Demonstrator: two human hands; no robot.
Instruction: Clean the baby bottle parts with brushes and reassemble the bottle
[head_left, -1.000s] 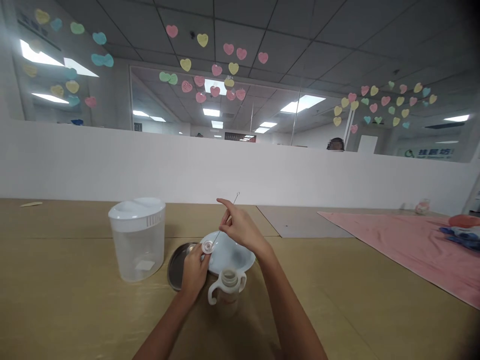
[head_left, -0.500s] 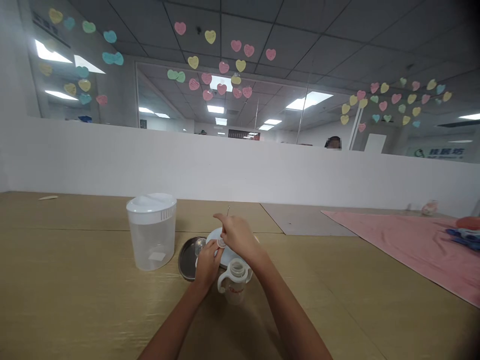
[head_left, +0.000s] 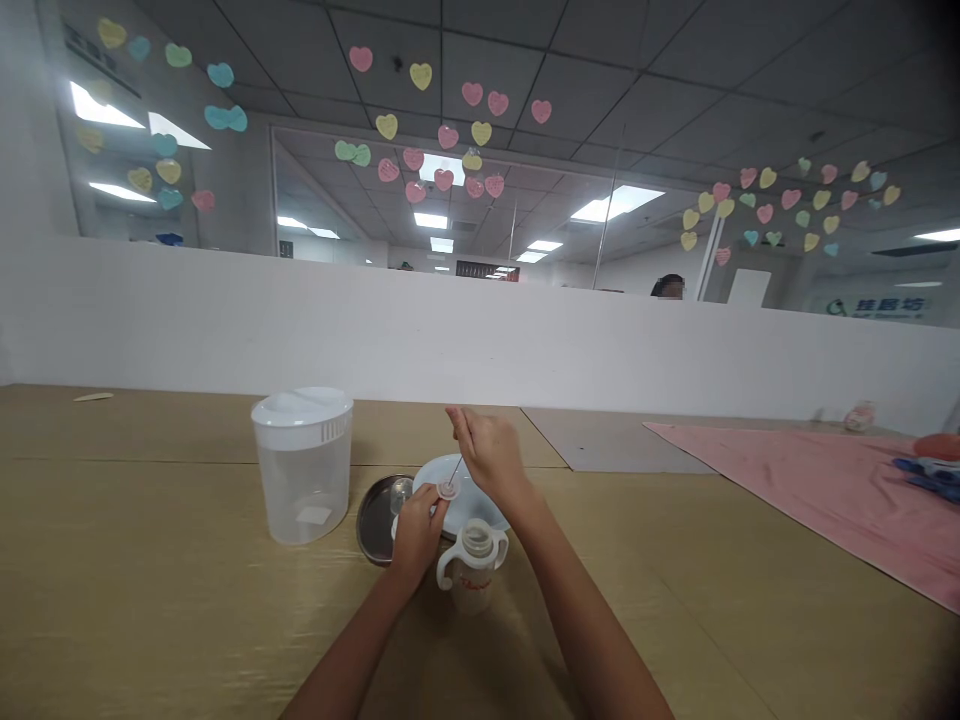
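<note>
Small ring (head_left: pixel 448 488): pinched by my left hand (head_left: pixel 417 528).
Thin rod (head_left: pixel 456 468): pinched in my right hand (head_left: pixel 491 456), down to the ring; skewed push might slip.
Handled bottle (head_left: pixel 474 578): right of my left hand; a low wrist could tip it.

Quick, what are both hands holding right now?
Left hand: closed, holding a round piece.
Right hand: closed, holding a thin rod.

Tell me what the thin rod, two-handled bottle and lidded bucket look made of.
Thin rod: likely metal, being straight yet slender; finish too small to judge.
Two-handled bottle: smooth glass or plastic, since it's see-through.
Lidded bucket: probably plastic, translucent under a glossy white lid.
</note>
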